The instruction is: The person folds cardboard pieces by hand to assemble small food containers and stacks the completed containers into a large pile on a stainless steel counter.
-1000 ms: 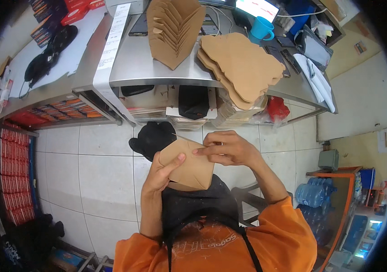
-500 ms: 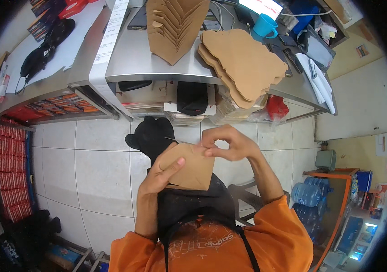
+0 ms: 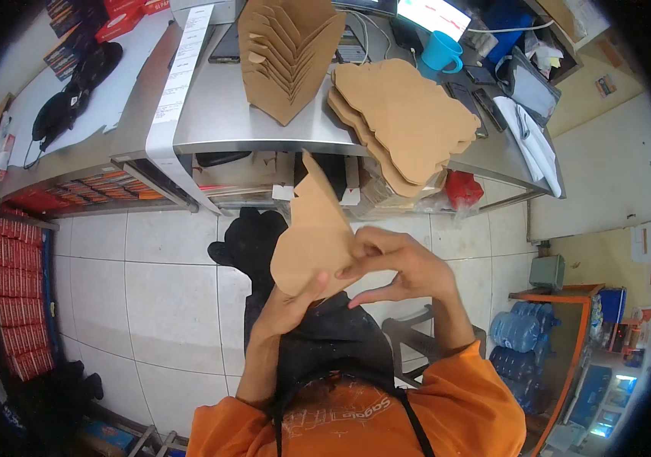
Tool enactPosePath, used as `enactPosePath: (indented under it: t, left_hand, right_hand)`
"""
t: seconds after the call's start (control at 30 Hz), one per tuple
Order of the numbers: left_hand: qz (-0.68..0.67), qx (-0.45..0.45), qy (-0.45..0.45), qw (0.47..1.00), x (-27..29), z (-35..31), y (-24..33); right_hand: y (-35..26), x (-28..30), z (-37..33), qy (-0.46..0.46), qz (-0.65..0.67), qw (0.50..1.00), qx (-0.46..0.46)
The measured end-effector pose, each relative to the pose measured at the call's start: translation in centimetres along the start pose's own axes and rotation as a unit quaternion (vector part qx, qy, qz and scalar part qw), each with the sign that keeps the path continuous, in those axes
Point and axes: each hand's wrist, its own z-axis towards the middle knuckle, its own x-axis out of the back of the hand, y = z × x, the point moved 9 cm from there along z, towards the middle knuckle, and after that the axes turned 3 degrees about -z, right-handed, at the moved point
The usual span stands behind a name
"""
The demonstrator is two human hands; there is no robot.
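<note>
Above my lap I hold a brown cardboard box blank (image 3: pixel 314 247), partly folded, with a pointed flap sticking up toward the table. My left hand (image 3: pixel 289 308) grips its lower left edge, thumb on the front and the other fingers hidden behind. At the right edge, my right hand (image 3: pixel 401 263) pinches the card, with one digit standing apart below it. A pile of flat brown blanks (image 3: pixel 409 114) overhangs the table's front edge. To its left sits a nested stack of folded cardboard boxes (image 3: pixel 283 68).
The metal table (image 3: pixel 211 126) runs across in front of me, with a long paper strip (image 3: pixel 177 91) hanging over it. A turquoise mug (image 3: pixel 442 52) and a screen (image 3: pixel 436 17) are behind the pile. Water bottles (image 3: pixel 516 327) stand at right, red packs (image 3: pixel 24 297) at left.
The blank has been turned, and its long flap now points up toward the table. My left hand has moved down to its lower edge; my right hand has shifted down along the right side.
</note>
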Motion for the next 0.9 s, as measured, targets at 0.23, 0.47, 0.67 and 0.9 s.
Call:
enactPosePath:
  t: [0.23, 0.47, 0.67, 0.9]
  left_hand:
    - [-0.003, -0.041, -0.018, 0.999, -1.8, 0.4, 0.4]
    - [0.023, -0.096, 0.021, 0.995, -0.7, 1.4, -1.0]
    - [-0.032, -0.155, 0.024, 0.987, -0.2, 1.5, 0.6]
    - [0.074, -0.31, 0.217, 0.923, 1.4, 0.2, 3.0]
  right_hand:
    - [4.6, 0.0, 0.7, 0.198, 0.015, 0.979, -0.04]
    - [4.7, 0.9, 1.1, 0.283, 0.118, 0.948, -0.082]
    - [6.1, -0.6, 1.0, 0.246, 0.239, 0.928, -0.144]
    - [4.5, 0.2, 0.7, 0.251, 0.133, 0.955, -0.087]
